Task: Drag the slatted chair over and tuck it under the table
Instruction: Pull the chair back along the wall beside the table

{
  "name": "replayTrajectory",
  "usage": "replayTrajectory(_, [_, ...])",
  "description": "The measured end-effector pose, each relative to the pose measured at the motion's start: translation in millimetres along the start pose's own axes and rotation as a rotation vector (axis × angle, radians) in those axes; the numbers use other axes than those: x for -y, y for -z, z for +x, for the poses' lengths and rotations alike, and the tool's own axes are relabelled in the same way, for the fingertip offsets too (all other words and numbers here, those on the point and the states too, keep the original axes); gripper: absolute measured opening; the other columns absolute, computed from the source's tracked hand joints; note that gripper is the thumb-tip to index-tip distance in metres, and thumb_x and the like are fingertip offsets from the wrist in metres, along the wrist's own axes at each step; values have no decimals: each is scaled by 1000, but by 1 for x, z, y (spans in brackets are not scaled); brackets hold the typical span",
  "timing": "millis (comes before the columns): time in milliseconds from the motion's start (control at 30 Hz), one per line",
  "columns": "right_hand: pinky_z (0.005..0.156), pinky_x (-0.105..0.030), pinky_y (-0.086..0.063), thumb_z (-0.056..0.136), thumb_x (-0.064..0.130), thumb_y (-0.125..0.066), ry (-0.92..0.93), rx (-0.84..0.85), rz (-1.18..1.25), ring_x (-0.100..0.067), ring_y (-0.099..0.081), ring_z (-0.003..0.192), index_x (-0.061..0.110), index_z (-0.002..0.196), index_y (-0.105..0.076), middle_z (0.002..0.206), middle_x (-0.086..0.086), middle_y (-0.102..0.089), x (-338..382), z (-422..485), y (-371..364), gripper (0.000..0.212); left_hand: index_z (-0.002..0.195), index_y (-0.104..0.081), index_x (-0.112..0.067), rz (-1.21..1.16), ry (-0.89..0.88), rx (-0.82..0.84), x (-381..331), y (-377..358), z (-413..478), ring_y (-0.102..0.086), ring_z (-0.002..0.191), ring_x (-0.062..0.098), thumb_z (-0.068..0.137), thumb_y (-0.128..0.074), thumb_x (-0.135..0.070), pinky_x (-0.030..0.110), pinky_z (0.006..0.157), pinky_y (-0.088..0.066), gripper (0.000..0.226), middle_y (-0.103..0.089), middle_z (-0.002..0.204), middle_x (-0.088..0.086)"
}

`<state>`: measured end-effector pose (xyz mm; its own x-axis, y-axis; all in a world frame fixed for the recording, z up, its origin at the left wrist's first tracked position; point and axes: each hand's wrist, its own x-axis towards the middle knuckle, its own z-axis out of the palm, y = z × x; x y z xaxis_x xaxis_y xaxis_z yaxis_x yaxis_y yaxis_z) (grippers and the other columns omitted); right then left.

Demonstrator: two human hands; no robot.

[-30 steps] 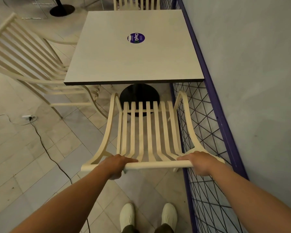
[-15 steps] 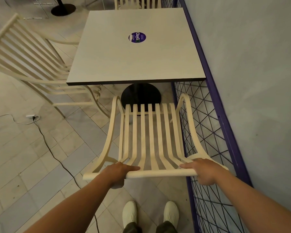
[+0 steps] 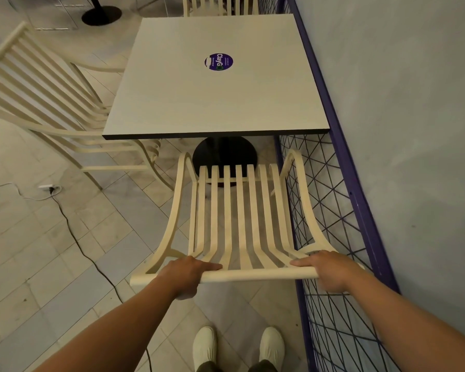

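Just before the table, a cream slatted chair of curved slats.

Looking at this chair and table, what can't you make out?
Head view:
- Legs of the slatted chair: mostly under its seat.
- Fingertips of left hand and right hand: behind the top rail.
- Column of the table: covered by its top.
- Small print on the sticker: too small.
- The far chair: cut off by the top edge.

Pale table bears a purple sticker; black cable crosses tiled floor.
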<state>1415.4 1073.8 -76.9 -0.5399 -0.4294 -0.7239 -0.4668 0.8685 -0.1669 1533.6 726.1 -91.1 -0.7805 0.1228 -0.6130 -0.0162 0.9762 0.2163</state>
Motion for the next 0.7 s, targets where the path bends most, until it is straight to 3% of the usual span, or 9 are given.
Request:
replayTrajectory(200, [78, -26, -46, 86, 7, -57, 3, 1, -2, -12, -50, 92, 60, 143, -31, 126, 6, -53, -3, 11, 17, 81, 149, -34, -51, 21, -11, -14, 4, 14, 13, -62, 104, 18, 92, -67, -10, 30, 89, -52, 77, -62, 126, -4])
replayTrajectory(333, [76, -27, -49, 85, 6, -57, -1, -10, 3, -12, -52, 89, 60, 142, -35, 109, 10, -48, -4, 18, 25, 81, 148, -36, -52, 20, -4, -16, 9, 19, 22, -64, 101, 17, 91, -68, -10, 33, 90, -55, 77, -63, 124, -5])
replayTrajectory(700, [75, -27, -49, 84, 6, -59, -10, -11, -2, -12, -53, 89, 59, 142, -37, 111, 8, -51, -4, 21, 26, 81, 147, -39, -51, 34, 0, -35, 10, 19, 25, -64, 102, 17, 91, -70, -13, 33, 90, -55, 74, -64, 125, -6])
